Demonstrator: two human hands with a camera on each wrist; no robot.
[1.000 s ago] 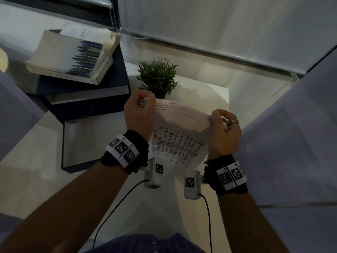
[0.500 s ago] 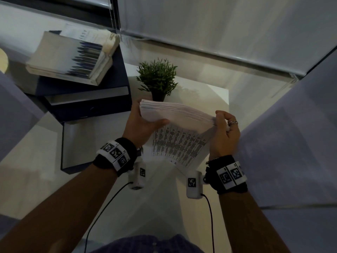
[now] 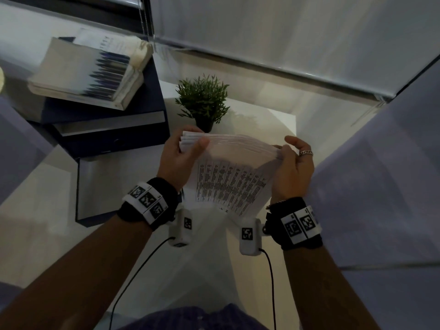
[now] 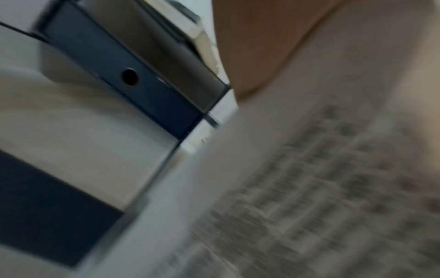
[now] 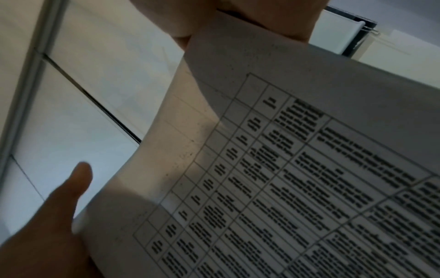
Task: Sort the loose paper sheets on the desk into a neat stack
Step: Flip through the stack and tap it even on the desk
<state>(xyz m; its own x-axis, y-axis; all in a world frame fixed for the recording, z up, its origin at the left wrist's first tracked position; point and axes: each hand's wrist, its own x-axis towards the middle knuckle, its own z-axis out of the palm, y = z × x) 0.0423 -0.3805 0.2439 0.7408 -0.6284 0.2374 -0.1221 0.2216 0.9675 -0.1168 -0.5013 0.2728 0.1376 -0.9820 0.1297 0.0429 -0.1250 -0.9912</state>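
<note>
A stack of white paper sheets [image 3: 228,177] stands on edge above the white desk [image 3: 42,210], its front sheet printed with a table. My left hand [image 3: 183,153] grips the stack's upper left corner, thumb laid across the front. My right hand [image 3: 290,163] holds the right edge with fingers curled behind it and the thumb lifted off. The right wrist view shows the printed sheet [image 5: 285,169] close up, with the thumb [image 5: 71,188] apart from it. In the blurred left wrist view the paper [image 4: 333,169] lies beside my palm [image 4: 257,47].
A small potted plant [image 3: 203,101] stands just behind the stack. Dark blue binders [image 3: 114,129] sit at the left with thick books [image 3: 83,72] piled on them, and another binder [image 3: 114,186] lies flat on the desk. A white blind hangs at the back.
My left hand moved from curling over the top left corner to gripping that corner with the thumb in front. The right thumb lifted off the paper. The sheet edges look more even.
</note>
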